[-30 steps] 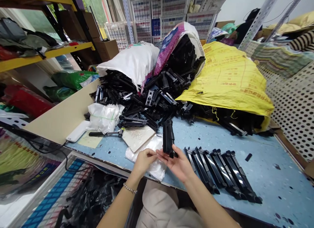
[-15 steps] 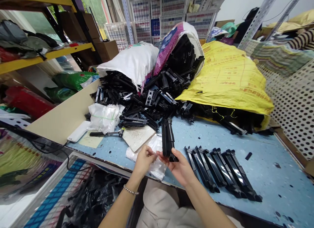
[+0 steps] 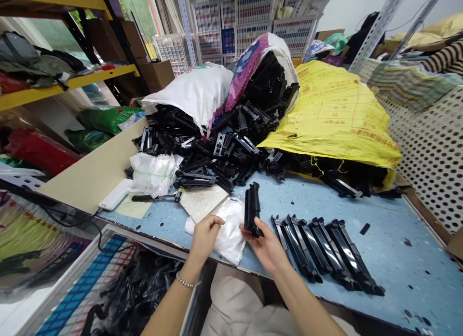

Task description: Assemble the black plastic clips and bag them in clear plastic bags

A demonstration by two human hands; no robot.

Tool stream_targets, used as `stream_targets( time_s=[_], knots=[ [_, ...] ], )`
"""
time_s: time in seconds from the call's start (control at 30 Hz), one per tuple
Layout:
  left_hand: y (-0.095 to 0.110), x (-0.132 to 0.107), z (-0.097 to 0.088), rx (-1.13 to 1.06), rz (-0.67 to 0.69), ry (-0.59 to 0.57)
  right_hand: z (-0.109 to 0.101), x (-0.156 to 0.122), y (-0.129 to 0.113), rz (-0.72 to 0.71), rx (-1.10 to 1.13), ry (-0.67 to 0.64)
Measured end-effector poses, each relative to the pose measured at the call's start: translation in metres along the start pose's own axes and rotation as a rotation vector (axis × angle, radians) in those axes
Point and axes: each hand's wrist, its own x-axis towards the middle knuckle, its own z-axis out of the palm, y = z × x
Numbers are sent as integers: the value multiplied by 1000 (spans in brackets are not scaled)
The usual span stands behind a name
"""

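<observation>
Take the part, held over the near edge of the table by the right hand, as the dial's centre. The left hand is at 8 o'clock, closed on a bag that lies just left of the part. At 4 o'clock a row of parts lies side by side. A board is at 9, with a screwdriver, a bundle and a phone farther out. At 12 a heap spills from the left sack at 11 and the middle sack at 12. The right sack at 2 lies over more parts. Crates stand behind the sacks, a shelf is at 10, a panel at 3 and a bin at 8, below the table.
</observation>
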Motion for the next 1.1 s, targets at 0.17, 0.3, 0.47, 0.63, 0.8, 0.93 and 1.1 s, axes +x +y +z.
stream_targets(
  time_s=[0.17, 0.3, 0.47, 0.63, 0.8, 0.93, 1.1],
  knots=[
    [10, -1, -2, 185, 112, -101, -2, -4, 6, 5, -43, -97],
    [8, 1, 1, 279, 132, -109, -16, -20, 4, -193, -261, -68],
    [-2, 2, -3, 265, 147, -167, -55, -57, 0, 232, -137, -256],
    [1, -14, -1, 242, 224, -174, -62, -50, 19, 628, 189, -368],
    [26, -51, 11, 269, 452, -282, -46, -25, 27, 578, 248, -356],
    [43, -74, 19, 198, 548, -437, -38, -26, 24, 285, -53, -131],
    [49, -82, 13, 253, 544, -436, -30, -49, 14, 60, -449, -173]
  ],
)
